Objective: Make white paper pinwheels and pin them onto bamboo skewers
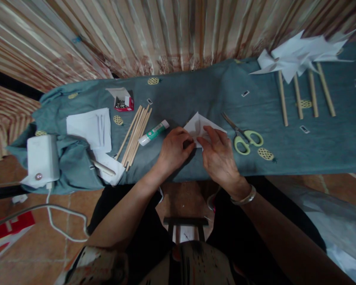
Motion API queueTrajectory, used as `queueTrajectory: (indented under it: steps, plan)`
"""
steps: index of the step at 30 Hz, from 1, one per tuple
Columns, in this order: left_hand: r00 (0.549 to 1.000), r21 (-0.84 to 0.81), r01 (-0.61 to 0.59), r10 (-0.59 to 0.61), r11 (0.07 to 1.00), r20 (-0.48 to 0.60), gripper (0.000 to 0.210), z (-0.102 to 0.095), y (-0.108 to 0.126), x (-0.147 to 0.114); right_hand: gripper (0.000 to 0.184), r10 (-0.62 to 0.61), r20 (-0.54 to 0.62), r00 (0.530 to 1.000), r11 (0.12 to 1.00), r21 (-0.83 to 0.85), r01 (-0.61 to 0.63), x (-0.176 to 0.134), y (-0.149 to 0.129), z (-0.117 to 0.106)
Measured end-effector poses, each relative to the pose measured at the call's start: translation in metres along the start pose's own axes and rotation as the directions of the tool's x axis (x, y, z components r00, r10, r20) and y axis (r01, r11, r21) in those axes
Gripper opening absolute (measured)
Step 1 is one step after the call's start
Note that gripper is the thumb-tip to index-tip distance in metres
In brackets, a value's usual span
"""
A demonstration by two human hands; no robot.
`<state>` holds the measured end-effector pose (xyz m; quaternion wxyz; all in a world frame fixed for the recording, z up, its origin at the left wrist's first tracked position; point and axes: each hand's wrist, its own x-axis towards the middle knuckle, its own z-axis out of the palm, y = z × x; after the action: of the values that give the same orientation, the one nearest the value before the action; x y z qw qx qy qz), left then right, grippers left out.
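Observation:
A white sheet of paper (198,122), with creases and a pointed far corner, lies on the cloth between my hands. My left hand (176,149) has its fingers curled together at the paper's left edge. From the other side, my right hand (218,155) grips the paper, thumb and forefinger bent over it; the near part is hidden beneath the fingers. Scissors with light green handles (241,145) rest just right of my right hand, blades slightly apart. A glue stick (153,133) with a green label lies left of my left hand.
Several wooden sticks (138,136) lie left of the glue stick. Behind them are a small red box (124,103) of metal pieces and stacked white paper (87,128). White paper pinwheels (305,53) on sticks lie far right. A white corded device (43,158) sits at the left edge.

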<state>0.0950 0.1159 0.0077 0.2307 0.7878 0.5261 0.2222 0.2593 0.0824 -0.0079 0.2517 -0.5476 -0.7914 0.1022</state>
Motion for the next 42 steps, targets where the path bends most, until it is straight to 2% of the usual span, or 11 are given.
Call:
queueTrajectory:
  steps: [6,13,16,20,25,28,35,42]
  plan:
    - [0.999,-0.030,-0.041,0.040,0.999,-0.030,0.004,0.000,0.003,-0.008,0.038,0.014,0.049,0.999,1.000,-0.019,-0.013,0.002,-0.004,0.003]
    - [0.998,0.024,-0.062,0.062,0.998,0.004,0.010,0.004,0.001,-0.011,0.038,-0.024,0.019,1.000,1.000,-0.007,0.025,-0.001,0.001,-0.006]
    - [0.997,0.066,-0.075,0.074,0.995,0.015,0.009,0.003,0.001,-0.011,0.041,-0.014,-0.036,0.999,0.999,0.034,0.016,-0.001,0.010,-0.012]
    - [0.996,0.147,-0.092,0.091,0.985,0.009,0.012,-0.002,-0.003,-0.010,0.039,0.095,-0.129,0.987,0.995,0.021,-0.093,0.002,0.021,-0.017]
    - [0.993,0.204,-0.096,0.107,0.974,-0.044,0.016,-0.012,-0.013,-0.007,0.036,0.090,-0.097,0.991,0.994,0.066,-0.084,0.001,0.015,-0.019]
    - [0.991,0.197,-0.110,0.123,0.974,-0.057,0.017,-0.015,-0.012,-0.011,0.035,0.078,-0.077,0.994,0.993,0.090,-0.071,-0.001,0.009,-0.019]
    - [0.974,0.257,-0.228,0.219,0.939,0.066,0.024,-0.009,0.003,-0.028,0.032,0.097,-0.065,0.993,0.990,0.110,-0.089,-0.002,0.011,-0.018]
    - [0.965,0.358,-0.262,0.244,0.896,0.096,0.021,-0.004,0.004,-0.027,0.031,0.076,-0.074,0.994,0.989,0.131,-0.066,-0.004,0.013,-0.017]
